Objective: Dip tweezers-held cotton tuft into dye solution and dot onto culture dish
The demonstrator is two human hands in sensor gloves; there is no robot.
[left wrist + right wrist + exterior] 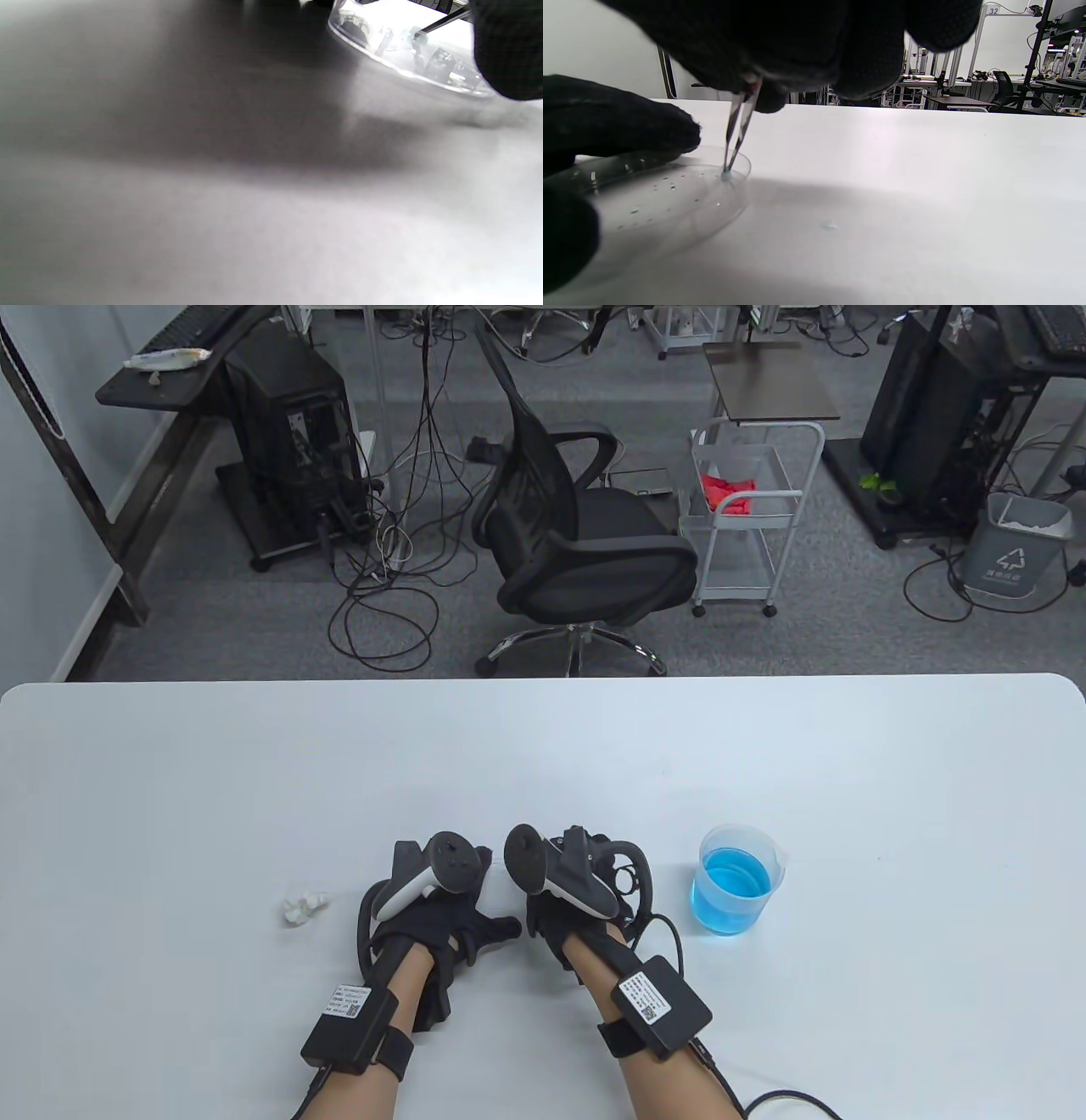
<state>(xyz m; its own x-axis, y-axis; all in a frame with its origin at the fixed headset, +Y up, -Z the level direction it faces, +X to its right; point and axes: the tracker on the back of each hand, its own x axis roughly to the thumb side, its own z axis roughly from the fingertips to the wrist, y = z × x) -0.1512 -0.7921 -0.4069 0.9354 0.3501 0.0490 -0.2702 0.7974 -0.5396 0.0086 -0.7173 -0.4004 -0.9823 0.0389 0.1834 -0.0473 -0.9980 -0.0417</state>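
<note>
In the right wrist view my right hand (797, 55) pinches metal tweezers (739, 127) that point down. Their tip holds a small bluish cotton tuft (726, 175), which touches the floor of the clear culture dish (670, 203). Small droplets dot the dish. My left hand (615, 123) holds the dish by its left rim. The left wrist view shows the dish (394, 59) with the tweezers (443, 20) and tuft (418, 36) inside it. In the table view both hands, left (450, 912) and right (568, 903), hide the dish. A beaker of blue dye (736, 882) stands to their right.
A clump of white cotton (301, 906) lies left of my left hand. One small drop (829, 225) sits on the white table (543, 763) beside the dish. Beyond the table's far edge stand an office chair (577, 534) and a cart (747, 517).
</note>
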